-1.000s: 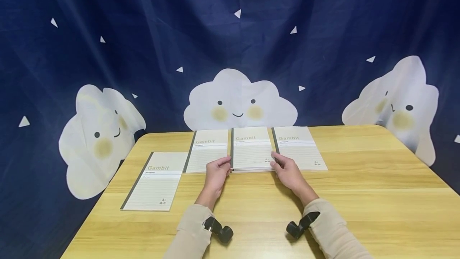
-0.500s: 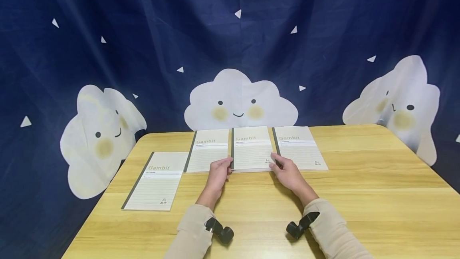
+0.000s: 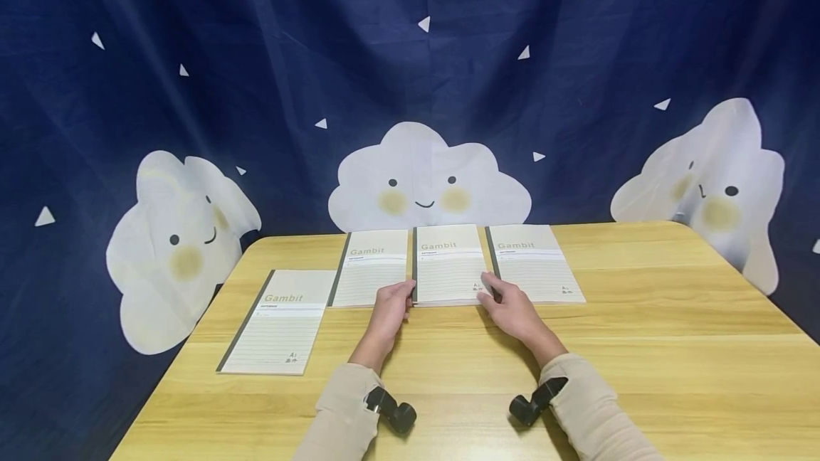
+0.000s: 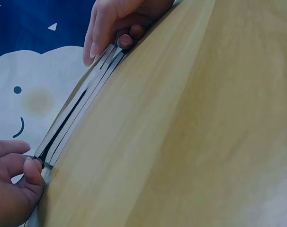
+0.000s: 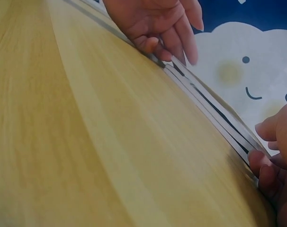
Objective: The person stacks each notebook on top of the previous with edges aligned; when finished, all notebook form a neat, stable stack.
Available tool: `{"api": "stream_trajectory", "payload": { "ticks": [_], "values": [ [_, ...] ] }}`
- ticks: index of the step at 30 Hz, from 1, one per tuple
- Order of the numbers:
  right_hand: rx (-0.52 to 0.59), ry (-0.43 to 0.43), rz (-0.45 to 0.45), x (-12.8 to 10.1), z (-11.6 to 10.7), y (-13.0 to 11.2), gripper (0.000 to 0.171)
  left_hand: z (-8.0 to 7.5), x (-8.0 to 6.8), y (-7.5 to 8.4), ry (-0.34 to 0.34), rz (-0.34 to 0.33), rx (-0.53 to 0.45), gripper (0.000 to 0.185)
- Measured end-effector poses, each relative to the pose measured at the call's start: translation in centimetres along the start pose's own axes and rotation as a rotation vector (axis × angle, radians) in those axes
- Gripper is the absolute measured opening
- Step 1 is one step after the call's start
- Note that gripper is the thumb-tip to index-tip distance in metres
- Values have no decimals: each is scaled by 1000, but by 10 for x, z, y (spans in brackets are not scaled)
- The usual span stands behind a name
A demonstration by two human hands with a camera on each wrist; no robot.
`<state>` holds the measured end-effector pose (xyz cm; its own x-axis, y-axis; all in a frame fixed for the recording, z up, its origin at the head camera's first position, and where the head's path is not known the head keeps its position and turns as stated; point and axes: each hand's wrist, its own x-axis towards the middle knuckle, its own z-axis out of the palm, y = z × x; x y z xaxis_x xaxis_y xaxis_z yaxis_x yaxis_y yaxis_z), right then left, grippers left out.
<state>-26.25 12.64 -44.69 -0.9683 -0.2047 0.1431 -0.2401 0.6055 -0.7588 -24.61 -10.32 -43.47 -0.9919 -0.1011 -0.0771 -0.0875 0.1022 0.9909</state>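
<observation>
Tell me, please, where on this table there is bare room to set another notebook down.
The table's right half, beyond the rightmost notebook, is bare wood, as is the near strip right of the lone front-left notebook. The back centre is crowded: three notebook places edge to edge, both hands at the middle stack.

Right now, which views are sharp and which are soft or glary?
Head view: evenly lit, sharp, "Gambit" readable on the middle notebook stack. Left wrist view: near tabletop blurred with pale glare. Right wrist view: tabletop soft, stack edges and right hand clearer.

The right hand has slid slightly left along the middle notebook stack.
</observation>
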Motion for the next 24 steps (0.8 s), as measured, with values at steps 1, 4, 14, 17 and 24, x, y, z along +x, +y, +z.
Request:
{"api": "stream_trajectory", "payload": {
  "ticks": [1,4,14,17,24],
  "values": [
    [-2,0,2,0,0,0,51,0,0,0,0,0,5,36],
    [-6,-1,10,0,0,0,52,0,0,0,2,1,14,36],
    [8,-4,23,-1,0,0,52,1,-1,0,9,-4,20,35],
    [2,-4,22,-1,0,0,52,0,-1,1,2,-14,33,36],
    [9,13,16,-2,0,1,51,1,0,0,-10,-13,22,34]
  ]
}}
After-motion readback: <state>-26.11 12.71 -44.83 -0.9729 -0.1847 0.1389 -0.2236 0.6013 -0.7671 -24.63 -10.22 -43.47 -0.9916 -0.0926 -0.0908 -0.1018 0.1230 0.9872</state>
